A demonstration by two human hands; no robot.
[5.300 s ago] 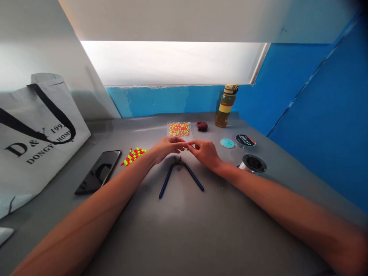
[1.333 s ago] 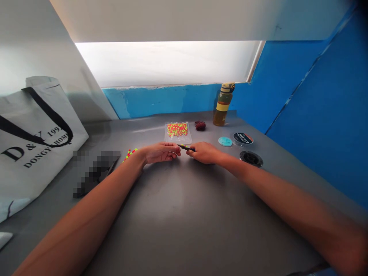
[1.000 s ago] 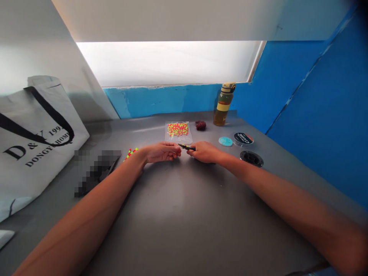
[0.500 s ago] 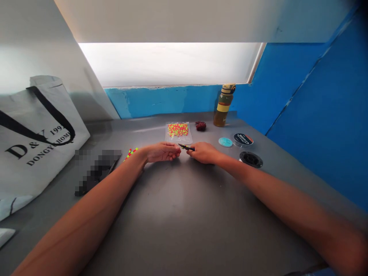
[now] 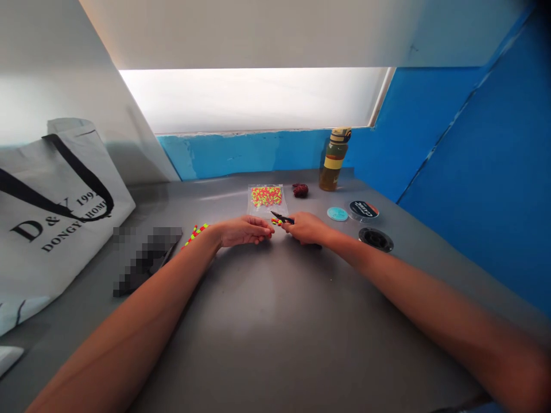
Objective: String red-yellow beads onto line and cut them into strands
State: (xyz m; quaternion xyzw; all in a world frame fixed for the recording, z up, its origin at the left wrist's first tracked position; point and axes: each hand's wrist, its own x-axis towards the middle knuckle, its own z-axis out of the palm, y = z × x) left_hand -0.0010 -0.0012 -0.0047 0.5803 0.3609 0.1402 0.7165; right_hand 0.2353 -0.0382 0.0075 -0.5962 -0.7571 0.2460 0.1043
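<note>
Head view: two bare hands face each other over the grey worktop [image 5: 267, 332], short of its far edge.
Left hand [image 5: 246, 231]: thumb and fingers drawn together; red shows at the fingertips, too small to tell whether it is gripped.
Right hand [image 5: 306, 228]: grasping pliers [image 5: 284, 218], their tips toward the left hand.
Red-and-yellow beads [image 5: 276, 222]: between the hands, just beside the pliers; cannot tell what supports them.
Beadwork [image 5: 196, 234]: on the worktop's left part, partly hidden by the left wrist.
Bead packet [image 5: 267, 198]: flat near the far edge, beyond the hands.
Dark red bundle [image 5: 300, 190]: just right of the packet.
Bottle [image 5: 333, 160]: upright at the far right corner.
Right edge: turquoise disc [image 5: 337, 214], round labelled case [image 5: 364, 210] and black spool [image 5: 376, 239] lie near it.
</note>
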